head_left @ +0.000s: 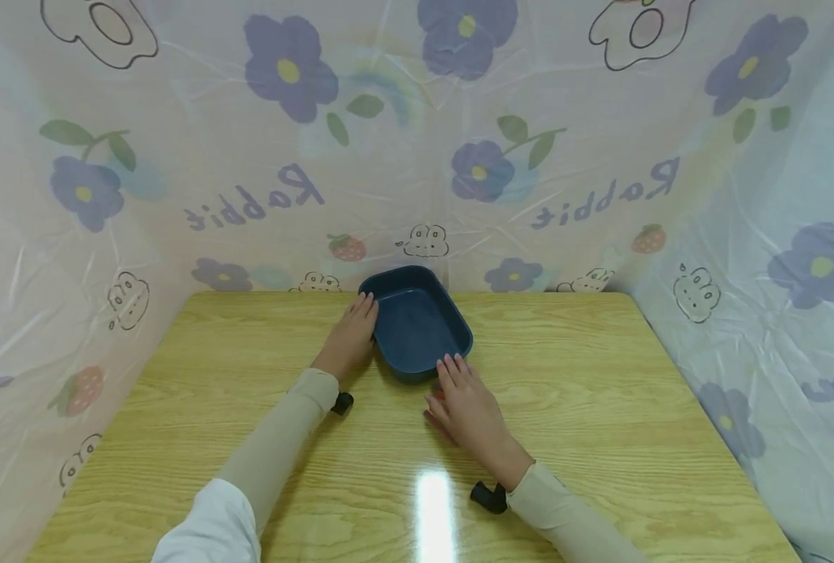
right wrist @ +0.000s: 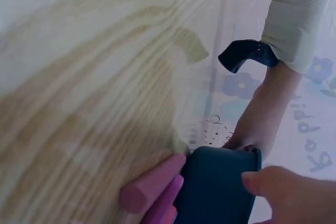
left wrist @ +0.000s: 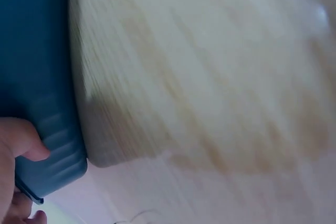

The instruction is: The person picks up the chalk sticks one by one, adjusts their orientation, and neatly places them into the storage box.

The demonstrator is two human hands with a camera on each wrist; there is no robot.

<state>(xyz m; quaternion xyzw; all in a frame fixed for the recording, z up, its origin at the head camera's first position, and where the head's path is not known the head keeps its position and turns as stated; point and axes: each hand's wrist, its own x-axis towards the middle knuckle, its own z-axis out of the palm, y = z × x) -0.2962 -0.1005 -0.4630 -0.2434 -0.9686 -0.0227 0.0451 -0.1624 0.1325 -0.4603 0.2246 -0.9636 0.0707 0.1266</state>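
A dark blue rectangular tub point(head_left: 420, 328) with rounded corners stands at the table's back edge, with nothing showing inside. My left hand point(head_left: 352, 327) is at its left side; in the left wrist view the thumb point(left wrist: 32, 142) lies against the outer wall and the other fingers hold the rim. My right hand point(head_left: 469, 403) reaches to the near corner, its extended fingertips touching the rim. Below this hand, close beside the tub, are pink and purple stick-like pieces point(right wrist: 152, 184); only a bit of red shows there in the head view.
The wood-grain table point(head_left: 586, 391) runs up to a patterned plastic sheet point(head_left: 389, 156) that hangs behind and along both sides. Black wrist mounts point(head_left: 489, 496) project beneath the sleeves. A bright reflection lies on the table's near half.
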